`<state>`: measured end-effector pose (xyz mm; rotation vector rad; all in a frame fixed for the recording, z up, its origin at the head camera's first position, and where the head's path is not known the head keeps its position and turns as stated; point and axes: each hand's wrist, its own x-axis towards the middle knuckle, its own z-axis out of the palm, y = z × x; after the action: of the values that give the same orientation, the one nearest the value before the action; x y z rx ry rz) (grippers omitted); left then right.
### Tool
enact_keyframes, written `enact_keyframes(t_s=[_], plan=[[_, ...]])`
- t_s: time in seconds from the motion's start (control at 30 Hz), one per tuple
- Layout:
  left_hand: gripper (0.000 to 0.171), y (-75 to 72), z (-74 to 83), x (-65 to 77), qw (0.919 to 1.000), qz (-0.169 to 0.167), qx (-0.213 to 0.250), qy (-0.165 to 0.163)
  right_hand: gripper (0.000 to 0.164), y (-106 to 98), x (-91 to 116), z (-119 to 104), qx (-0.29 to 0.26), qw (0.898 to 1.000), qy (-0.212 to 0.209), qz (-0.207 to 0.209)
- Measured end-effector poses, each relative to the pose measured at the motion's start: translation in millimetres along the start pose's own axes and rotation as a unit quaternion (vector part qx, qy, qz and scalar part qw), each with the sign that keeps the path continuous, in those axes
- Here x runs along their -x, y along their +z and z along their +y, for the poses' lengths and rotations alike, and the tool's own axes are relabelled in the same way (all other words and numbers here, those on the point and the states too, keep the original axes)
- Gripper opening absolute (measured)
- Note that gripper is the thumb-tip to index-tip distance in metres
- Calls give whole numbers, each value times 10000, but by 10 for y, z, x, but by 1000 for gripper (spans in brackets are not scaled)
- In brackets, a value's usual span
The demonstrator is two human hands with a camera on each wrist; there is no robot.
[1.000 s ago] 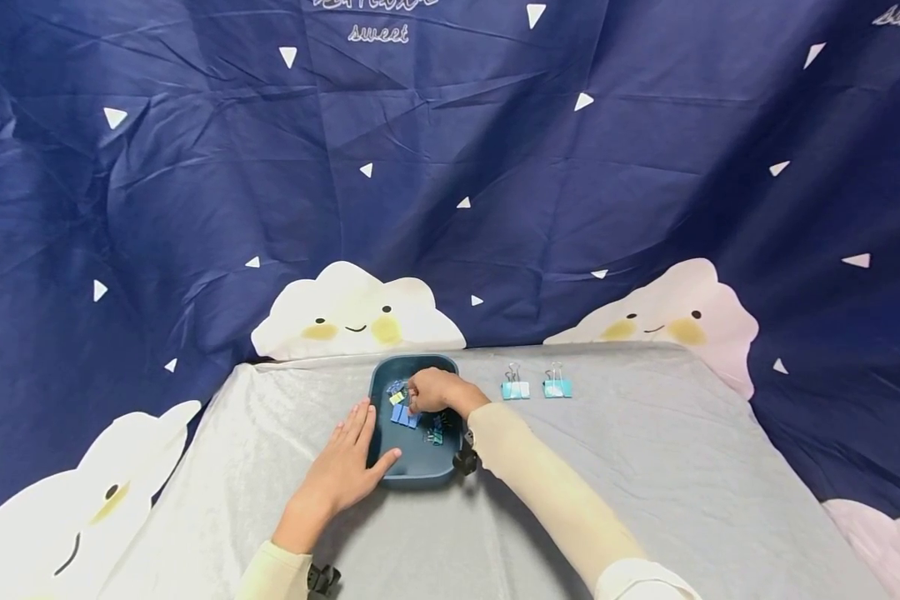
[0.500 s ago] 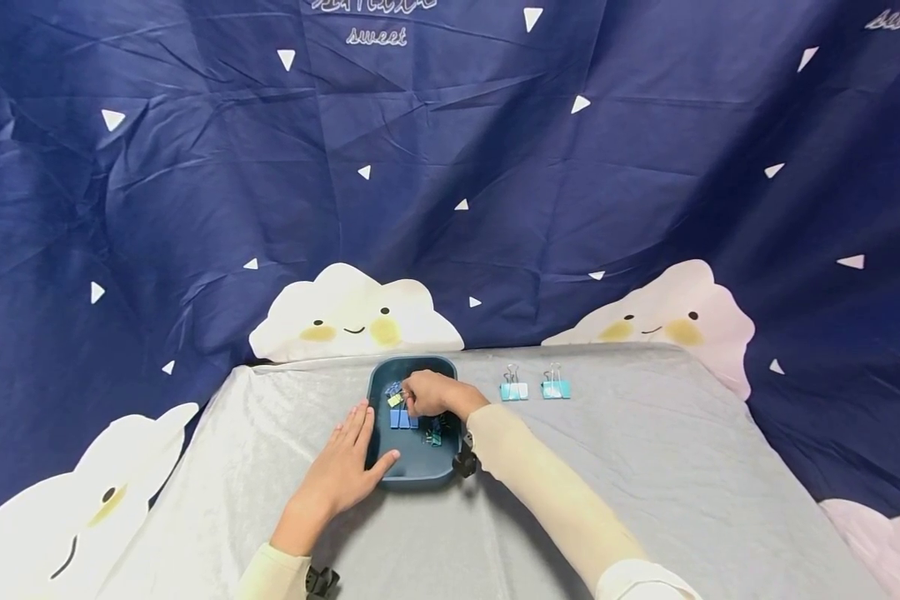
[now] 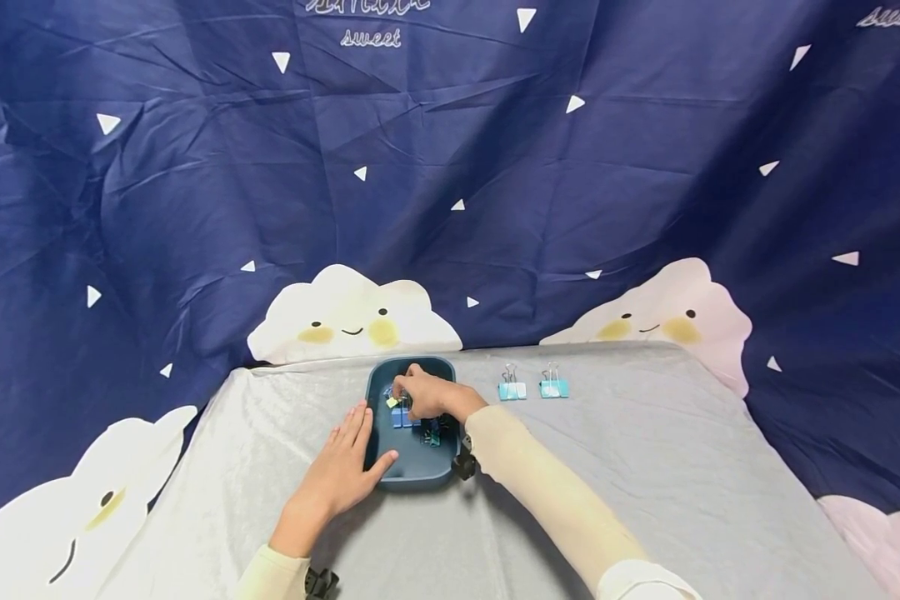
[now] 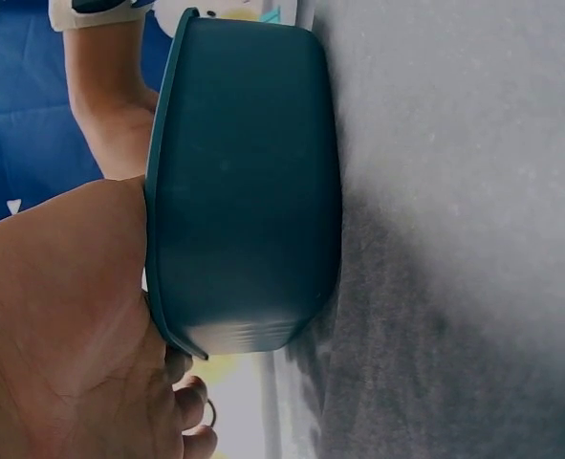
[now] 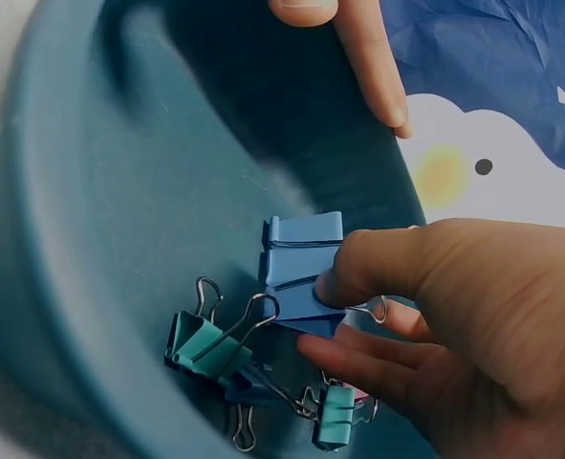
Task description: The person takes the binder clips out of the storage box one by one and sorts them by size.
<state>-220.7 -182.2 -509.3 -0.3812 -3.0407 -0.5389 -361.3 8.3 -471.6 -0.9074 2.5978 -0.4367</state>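
My right hand (image 3: 429,393) reaches into a dark teal bin (image 3: 414,482). Between thumb and fingers it pinches a blue binder clip (image 5: 306,298), and more blue clip body (image 5: 304,229) lies right against it on the bin floor. Below them in the right wrist view sit a green binder clip (image 5: 210,346) and a smaller green one (image 5: 336,417). A small yellow clip (image 3: 392,402) shows near my right fingertips. My left hand (image 3: 341,467) rests on the bin's left rim with straight fingers, its thumb over the front corner. My right palm hides part of the bin's contents.
Two turquoise binder clips, a left one (image 3: 512,391) and a right one (image 3: 554,388), stand side by side right of the bin, wire handles up. Grey cloth (image 3: 645,467) covers the table. A navy curtain (image 3: 540,208) with cloud faces hangs behind its back edge.
My right hand has shifted slightly left inside the bin and its fingers have spread around the blue clips, which have turned a little. My left hand stays on the rim.
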Motion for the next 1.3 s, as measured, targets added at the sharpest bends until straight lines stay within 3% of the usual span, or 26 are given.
enact_keyframes(t_s=[0.37,0.67,1.3], plan=[[91,-3,-6,-18,10000,2,-13,-8,25,-41,12,31,539,9962,-582,353],[91,-4,-2,-15,10000,-23,-30,-5,18,-27,17,68,248,9971,-435,575],[92,-2,5,-4,10000,-41,15,-53,17,-26,32,221,27,9906,-789,1113]])
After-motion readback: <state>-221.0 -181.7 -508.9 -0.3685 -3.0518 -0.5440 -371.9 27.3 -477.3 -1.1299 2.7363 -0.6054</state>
